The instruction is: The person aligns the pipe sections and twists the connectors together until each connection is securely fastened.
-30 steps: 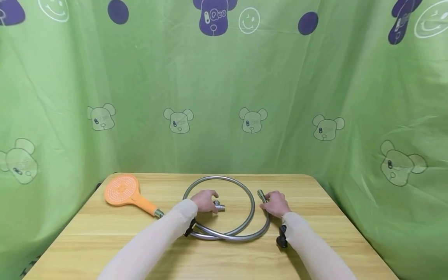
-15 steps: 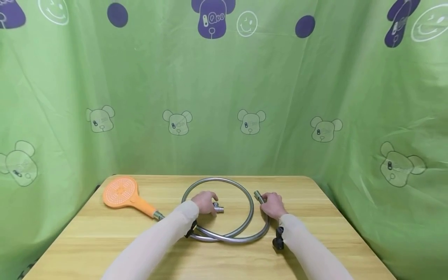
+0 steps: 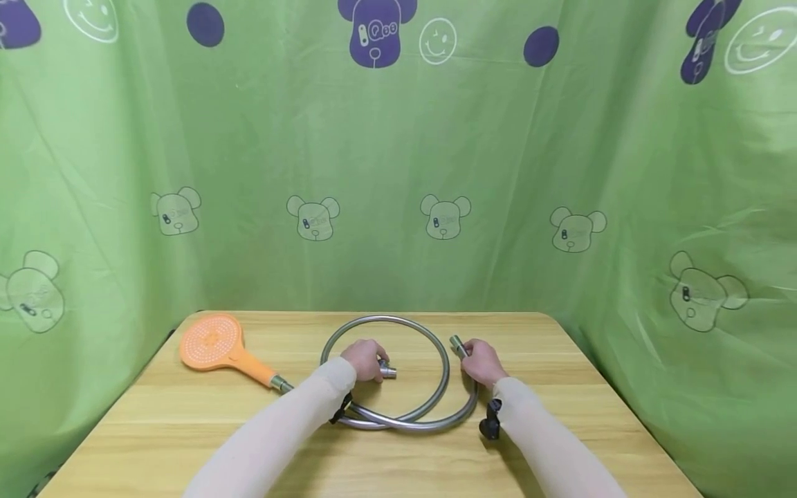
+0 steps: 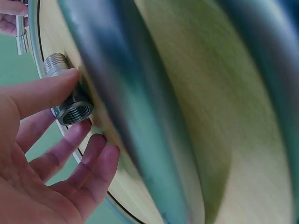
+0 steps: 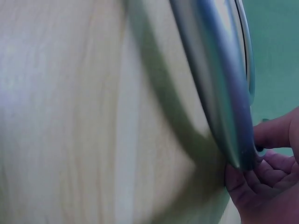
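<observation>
My left hand pinches a small chrome threaded pipe fitting within the hose's loop. In the left wrist view, the thumb lies along the fitting, whose open threaded mouth faces the camera; fingers are behind and below it. At the right, my right hand grips a metal shower hose just below its end nut, which points up and away. The right wrist view shows the hose running into the curled fingers. An orange shower head lies at the left, joined to the hose's other end.
The hose forms a large loop on the wooden table, crossing itself near the front. Part of it passes under the left forearm. Green printed curtains hang behind the table and along both sides.
My right hand has shifted slightly left and closed round the hose near its end, tilting that end a little. The left thumb and fingers have closed in on the fitting.
</observation>
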A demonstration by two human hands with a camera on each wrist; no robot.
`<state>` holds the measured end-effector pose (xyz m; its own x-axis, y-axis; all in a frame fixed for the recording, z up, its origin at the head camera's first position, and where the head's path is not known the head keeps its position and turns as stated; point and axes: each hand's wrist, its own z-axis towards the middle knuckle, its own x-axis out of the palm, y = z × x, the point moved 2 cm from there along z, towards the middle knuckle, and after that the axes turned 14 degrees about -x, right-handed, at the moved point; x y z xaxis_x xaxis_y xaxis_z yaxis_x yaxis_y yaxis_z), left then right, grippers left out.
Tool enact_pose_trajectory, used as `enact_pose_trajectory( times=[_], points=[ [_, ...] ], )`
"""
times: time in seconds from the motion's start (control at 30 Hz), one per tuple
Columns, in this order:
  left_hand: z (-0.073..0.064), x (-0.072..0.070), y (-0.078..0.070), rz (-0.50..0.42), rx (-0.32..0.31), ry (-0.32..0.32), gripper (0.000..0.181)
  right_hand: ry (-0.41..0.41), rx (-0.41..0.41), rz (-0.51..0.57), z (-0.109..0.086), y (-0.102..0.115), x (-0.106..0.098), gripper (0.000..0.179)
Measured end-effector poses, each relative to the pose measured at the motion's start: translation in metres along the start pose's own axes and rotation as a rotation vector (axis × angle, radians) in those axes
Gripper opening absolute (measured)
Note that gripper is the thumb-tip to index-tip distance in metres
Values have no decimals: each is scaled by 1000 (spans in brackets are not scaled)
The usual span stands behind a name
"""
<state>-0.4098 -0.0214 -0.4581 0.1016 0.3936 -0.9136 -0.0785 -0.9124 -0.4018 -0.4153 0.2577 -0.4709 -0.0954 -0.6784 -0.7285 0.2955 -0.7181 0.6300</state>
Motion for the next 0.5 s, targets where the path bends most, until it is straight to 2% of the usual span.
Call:
enact_pose_trajectory(
  times=[0.5],
  points=[
    [3,1,-1,2,-8,-9,41,-48,77,177,0,7,3,41]
  ],
)
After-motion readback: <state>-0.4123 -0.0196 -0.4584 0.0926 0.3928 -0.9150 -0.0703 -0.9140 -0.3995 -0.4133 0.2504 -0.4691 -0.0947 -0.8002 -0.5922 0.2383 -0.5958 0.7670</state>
